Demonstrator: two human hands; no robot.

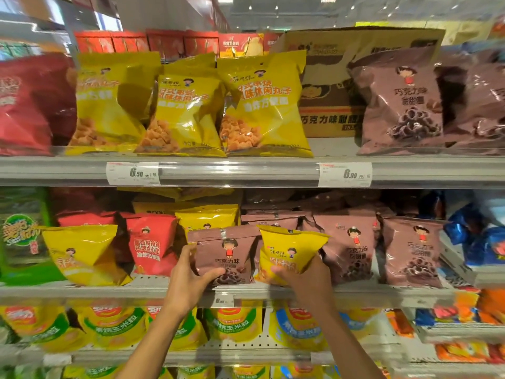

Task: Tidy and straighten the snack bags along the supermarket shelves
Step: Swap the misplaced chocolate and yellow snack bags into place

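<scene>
Two bags are in hand on the middle shelf (109, 289): the left hand (188, 280) has its fingers curled round a brown bag (226, 255), and the right hand (303, 277) grips a yellow bag (289, 250) just beside it. The yellow one stands among the brown bags (382, 250), while its likes, another yellow bag (84, 255) and the red bag (153, 244), sit to the left. The step looks like sorting a misplaced bag; next it probably needs lifting out and carrying leftward, with the brown bag set upright to fill the gap

Grey shelves (273, 173) carry upright snack bags: yellow bags (185, 110) above, brown bags (352, 247) along the middle shelf's (382, 292) front edge.
</scene>
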